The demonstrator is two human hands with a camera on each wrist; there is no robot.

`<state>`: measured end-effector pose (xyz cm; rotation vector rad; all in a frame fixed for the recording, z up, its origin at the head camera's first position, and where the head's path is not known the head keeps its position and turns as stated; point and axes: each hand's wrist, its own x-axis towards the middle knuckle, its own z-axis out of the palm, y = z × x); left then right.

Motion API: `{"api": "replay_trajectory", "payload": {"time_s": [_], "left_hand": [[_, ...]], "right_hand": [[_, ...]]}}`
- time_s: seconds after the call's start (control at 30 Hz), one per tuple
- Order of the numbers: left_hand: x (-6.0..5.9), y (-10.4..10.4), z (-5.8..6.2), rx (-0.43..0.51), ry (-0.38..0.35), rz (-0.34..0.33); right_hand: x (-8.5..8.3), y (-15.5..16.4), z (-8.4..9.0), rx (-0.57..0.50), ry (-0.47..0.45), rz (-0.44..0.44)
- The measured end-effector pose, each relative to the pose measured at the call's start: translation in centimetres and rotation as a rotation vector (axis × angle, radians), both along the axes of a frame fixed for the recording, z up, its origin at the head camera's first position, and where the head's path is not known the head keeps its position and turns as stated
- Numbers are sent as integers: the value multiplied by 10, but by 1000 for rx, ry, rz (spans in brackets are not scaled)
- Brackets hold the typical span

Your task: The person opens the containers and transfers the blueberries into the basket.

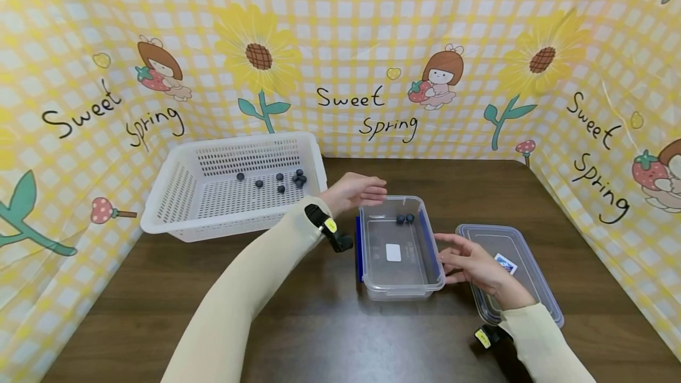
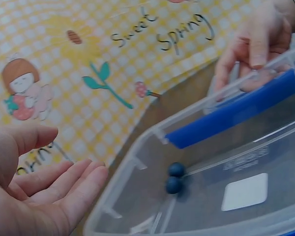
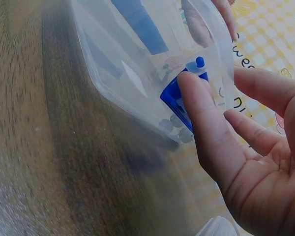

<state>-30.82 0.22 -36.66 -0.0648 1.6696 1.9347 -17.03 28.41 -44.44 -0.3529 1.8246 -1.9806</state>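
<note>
A dark wooden table [image 1: 319, 324] carries everything, walled in on three sides by a yellow checked backdrop [image 1: 340, 34] printed with sunflowers, little figures and "Sweet Spring". At the middle stands a clear plastic container [image 1: 400, 279] with blue side clips, and two blueberries [image 1: 405, 218] lie touching at its far end. The left hand [image 1: 353, 192] hovers over the container's far left corner, fingers loose and straight, nothing in it. The right hand [image 1: 468, 262] rests its straight fingertips against the container's right wall — touching the blue clip [image 3: 179, 101], not curled round it. A clear lid [image 1: 532, 288] lies flat just right of the container, under the right wrist. Far left sits a white slotted basket [image 1: 175, 194] with more blueberries [image 1: 289, 179] scattered inside.
</note>
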Motion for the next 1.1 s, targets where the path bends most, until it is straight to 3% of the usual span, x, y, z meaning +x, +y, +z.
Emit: {"api": "replay_trajectory", "payload": {"time_s": [0.4, 0.7, 1.1], "left_hand": [[19, 35, -27, -45, -5, -93], [19, 45, -40, -106, -26, -24], [23, 58, -52, -131, -67, -70]], "right_hand": [[-1, 0, -1, 4, -6, -11], [0, 1, -1, 0, -2, -6], [-1, 1, -1, 1, -4, 1]]}}
